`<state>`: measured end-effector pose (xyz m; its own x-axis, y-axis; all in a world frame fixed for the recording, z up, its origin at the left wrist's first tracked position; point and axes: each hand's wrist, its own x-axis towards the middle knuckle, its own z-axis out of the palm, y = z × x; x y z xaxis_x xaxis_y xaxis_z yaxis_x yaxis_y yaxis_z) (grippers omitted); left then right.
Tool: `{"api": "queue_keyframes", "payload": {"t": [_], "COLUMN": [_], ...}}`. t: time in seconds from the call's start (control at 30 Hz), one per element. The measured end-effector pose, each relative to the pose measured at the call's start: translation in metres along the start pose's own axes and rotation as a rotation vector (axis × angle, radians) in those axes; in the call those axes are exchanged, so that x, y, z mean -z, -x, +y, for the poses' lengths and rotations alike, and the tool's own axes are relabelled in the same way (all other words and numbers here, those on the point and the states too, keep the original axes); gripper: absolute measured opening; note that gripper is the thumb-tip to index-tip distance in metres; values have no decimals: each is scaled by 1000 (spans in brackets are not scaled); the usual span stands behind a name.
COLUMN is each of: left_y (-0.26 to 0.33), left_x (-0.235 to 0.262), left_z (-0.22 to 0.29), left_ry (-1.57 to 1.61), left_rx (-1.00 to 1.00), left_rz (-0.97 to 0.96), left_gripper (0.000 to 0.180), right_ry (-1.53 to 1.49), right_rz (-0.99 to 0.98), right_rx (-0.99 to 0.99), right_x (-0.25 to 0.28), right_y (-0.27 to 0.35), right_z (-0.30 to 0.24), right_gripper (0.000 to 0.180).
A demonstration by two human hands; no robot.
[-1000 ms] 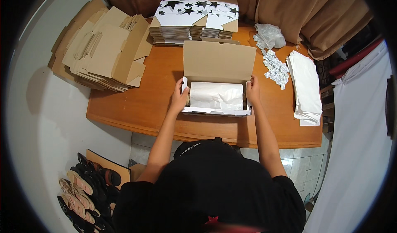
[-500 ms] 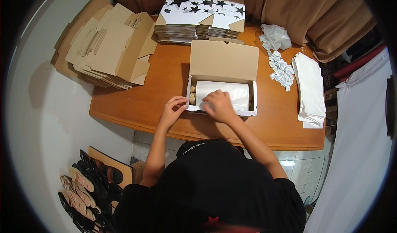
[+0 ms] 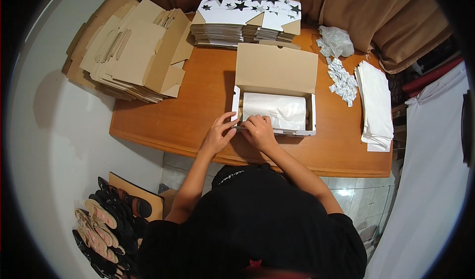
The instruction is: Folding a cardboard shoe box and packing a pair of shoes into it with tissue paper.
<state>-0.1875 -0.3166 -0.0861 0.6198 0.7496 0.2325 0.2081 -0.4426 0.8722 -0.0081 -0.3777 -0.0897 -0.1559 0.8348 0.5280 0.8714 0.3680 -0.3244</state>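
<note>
A cardboard box point(image 3: 310, 112), white outside and brown inside, stands in the middle of the table with its lid point(image 3: 276, 69) raised at the back. White paper point(image 3: 277, 110) lies over most of what is inside; small tan parts peek out at its left and right ends, their kind hidden. At the front left corner, my left hand point(image 3: 218, 134) has its fingers and thumb closed around the box wall. Close beside it, my right hand point(image 3: 260, 133) bends its fingers over the front wall, at the paper's lower left corner; its fingertips are partly hidden.
Flattened brown cartons point(image 3: 133, 56) are piled at the back left, and star-printed cartons point(image 3: 247, 12) at the back. Small white sachets point(image 3: 342, 83) lie by a clear plastic bag point(image 3: 336, 41). Folded white paper sheets point(image 3: 374, 106) lie right. Sandals point(image 3: 104, 224) stand on the floor, lower left.
My right hand has moved off the paper to the front wall, nearer my left hand. The view has shifted slightly, so the table and everything on it appear farther right.
</note>
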Motion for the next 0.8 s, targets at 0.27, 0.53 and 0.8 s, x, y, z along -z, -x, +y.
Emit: {"api": "queue_keyframes", "payload": {"t": [0.27,0.53,0.8], "left_y": [-19,-34,-62], "left_x": [-11,-31,-48], "left_z": [-3,-6,9], "left_ry": [52,-364,-618], "left_rx": [109,-50,106], "left_rz": [47,26,-56], "left_gripper": [30,48,54], "right_ry": [-537,-194,-278], "right_rz": [103,554,637], "right_rx": [-259,-589,-1080], "right_x": [7,61,56], "right_y": [-14,-1,-5], "right_z": [12,80,202], "right_gripper": [17,21,55]}}
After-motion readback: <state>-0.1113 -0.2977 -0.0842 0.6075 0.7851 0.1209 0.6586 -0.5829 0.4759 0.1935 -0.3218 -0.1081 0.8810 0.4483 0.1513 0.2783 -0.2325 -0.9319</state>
